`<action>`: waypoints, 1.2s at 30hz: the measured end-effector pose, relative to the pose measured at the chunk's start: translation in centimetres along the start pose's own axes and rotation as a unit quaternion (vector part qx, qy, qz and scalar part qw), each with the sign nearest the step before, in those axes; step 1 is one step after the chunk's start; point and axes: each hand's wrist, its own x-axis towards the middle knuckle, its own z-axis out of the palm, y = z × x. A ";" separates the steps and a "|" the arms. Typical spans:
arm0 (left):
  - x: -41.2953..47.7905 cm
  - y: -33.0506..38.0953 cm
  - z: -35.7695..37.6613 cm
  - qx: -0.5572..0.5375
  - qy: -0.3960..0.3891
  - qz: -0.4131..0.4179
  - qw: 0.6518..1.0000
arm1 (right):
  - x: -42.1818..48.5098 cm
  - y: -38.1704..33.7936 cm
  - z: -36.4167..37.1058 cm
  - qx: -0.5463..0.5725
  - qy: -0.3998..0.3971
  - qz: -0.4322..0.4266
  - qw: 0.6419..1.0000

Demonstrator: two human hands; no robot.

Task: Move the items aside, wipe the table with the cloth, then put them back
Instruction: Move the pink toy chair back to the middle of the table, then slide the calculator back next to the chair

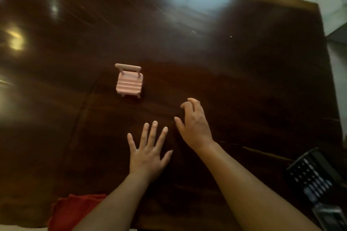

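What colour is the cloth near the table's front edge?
Red. The cloth shows in the head view, partly hidden under the left forearm.

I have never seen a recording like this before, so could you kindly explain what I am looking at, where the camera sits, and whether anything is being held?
There is no machine here: this is one picture from a wide-angle camera worn on a person's head, looking forward and down at their own bare arms. The left hand is spread flat with its fingers apart; the right hand is loosely curled. Neither holds anything. Below them is a dark, glossy wooden table. On it stands a small pink object shaped like a tiny suitcase, beyond the left hand. A red cloth lies at the near edge, beside the left forearm. At the right edge sits a black calculator, with another blurred dark item just nearer that I cannot identify.
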 end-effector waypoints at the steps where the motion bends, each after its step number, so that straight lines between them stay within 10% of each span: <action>1: 0.0 -0.3 0.0 0.003 -0.001 -0.003 1.000 | -1.0 1.3 -0.6 0.000 0.001 0.015 1.000; 17: -2.0 24.9 3.4 -0.017 -0.019 0.132 0.991 | -18.4 26.2 -17.4 -0.047 0.117 0.267 0.955; 36: -2.0 26.5 6.4 0.062 0.025 0.111 0.992 | -19.8 38.0 -19.7 0.142 0.076 0.346 0.924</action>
